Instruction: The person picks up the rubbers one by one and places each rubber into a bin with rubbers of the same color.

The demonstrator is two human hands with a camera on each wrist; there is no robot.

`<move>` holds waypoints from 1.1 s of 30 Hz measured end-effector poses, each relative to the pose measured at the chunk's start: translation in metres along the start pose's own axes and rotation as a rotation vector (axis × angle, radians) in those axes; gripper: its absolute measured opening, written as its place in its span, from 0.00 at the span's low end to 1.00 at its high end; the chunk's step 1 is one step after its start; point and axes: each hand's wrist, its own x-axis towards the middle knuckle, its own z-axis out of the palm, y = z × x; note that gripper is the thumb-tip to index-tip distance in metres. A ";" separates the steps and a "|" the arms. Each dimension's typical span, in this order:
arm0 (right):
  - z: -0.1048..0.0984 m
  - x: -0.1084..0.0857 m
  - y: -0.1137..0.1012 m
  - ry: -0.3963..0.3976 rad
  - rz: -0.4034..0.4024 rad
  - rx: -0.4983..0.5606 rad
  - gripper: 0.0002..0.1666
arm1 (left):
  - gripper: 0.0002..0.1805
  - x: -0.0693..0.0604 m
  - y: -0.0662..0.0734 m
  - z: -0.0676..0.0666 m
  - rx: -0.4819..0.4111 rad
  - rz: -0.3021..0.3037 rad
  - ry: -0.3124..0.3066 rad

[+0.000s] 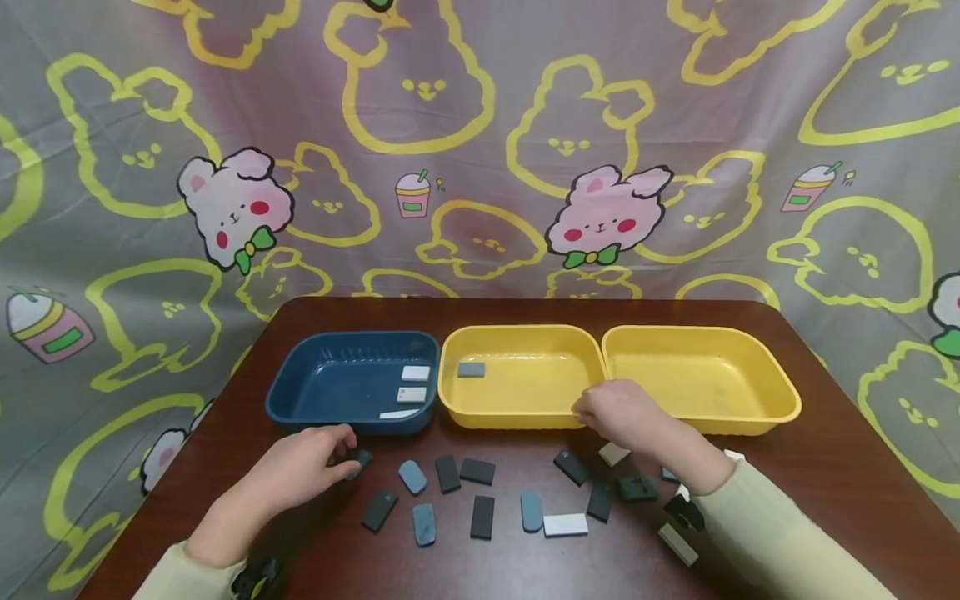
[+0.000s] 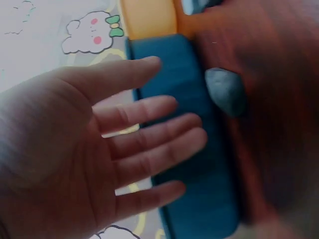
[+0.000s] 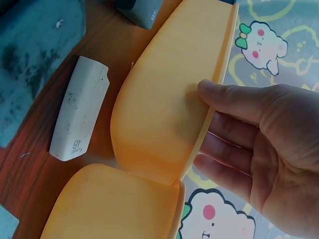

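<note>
Left hand (image 1: pixel 296 471): fingers spread apart, nothing held. The slate-blue eraser (image 1: pixel 363 461) lay on the bench (image 1: pixel 330 575) just right of its fingertips, before the blue tub (image 1: pixel 397 427); long axis appeared to slant away rightward. Left was clearly the nearer hand. Contact could not be confirmed: thumb and fingers partly covered the eraser in the head view, and the left wrist view was blurred.

Right hand (image 1: pixel 622 412): clamped over the front rim of the middle yellow tub (image 1: pixel 510 418), near its right corner, thumb outside, fingertips hidden behind the rim; grip firmness could not be judged. A pale eraser (image 1: pixel 615 453) lay below it. Farther right, the forearm partly covered other pieces (image 1: pixel 670 475).
</note>
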 end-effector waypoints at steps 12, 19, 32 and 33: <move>-0.001 0.000 0.001 0.004 0.003 -0.010 0.26 | 0.24 0.005 -0.007 0.017 0.116 -0.009 0.007; -0.002 0.000 0.000 0.016 -0.007 -0.019 0.26 | 0.20 0.011 -0.004 0.025 0.159 0.023 0.022; 0.002 0.000 0.001 0.003 0.008 -0.016 0.27 | 0.15 0.015 0.001 0.028 0.162 0.020 0.011; 0.002 0.000 0.001 0.004 0.009 -0.014 0.27 | 0.15 0.016 0.001 0.028 0.160 0.019 0.007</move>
